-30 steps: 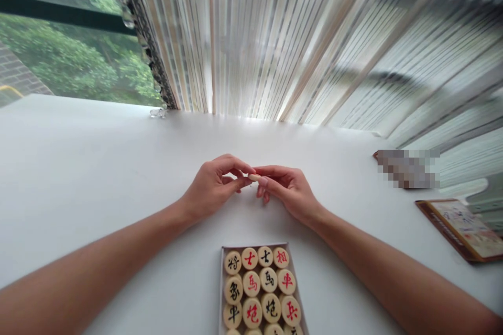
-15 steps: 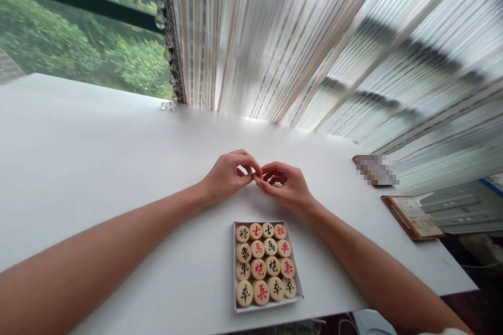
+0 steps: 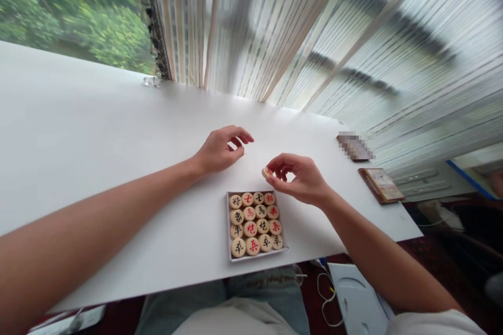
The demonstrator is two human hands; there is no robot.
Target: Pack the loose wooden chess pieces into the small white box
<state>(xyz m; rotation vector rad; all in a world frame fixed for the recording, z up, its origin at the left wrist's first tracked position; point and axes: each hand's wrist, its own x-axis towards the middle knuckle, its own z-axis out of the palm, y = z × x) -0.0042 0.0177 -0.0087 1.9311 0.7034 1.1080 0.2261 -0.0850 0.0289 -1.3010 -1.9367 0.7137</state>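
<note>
Between the thumb and fingers of my right hand is a round wooden xiangqi piece with a red character, held just above the far right corner of a shallow box. Rows of pale xiangqi pieces fill the box, marked with red or black characters. My left hand hovers over the table, farther back and to the left; its thumb and fingers are apart and nothing shows between them.
The box stands near the front edge of a white table. At the right lie a brown-framed item and a blurred-out item. A string curtain hangs along the back. Small clear beads rest by the window.
My hands have parted. The left has let go of the xiangqi piece and opened, while the right keeps it and has come nearer the box. The camera view has tilted downward.
</note>
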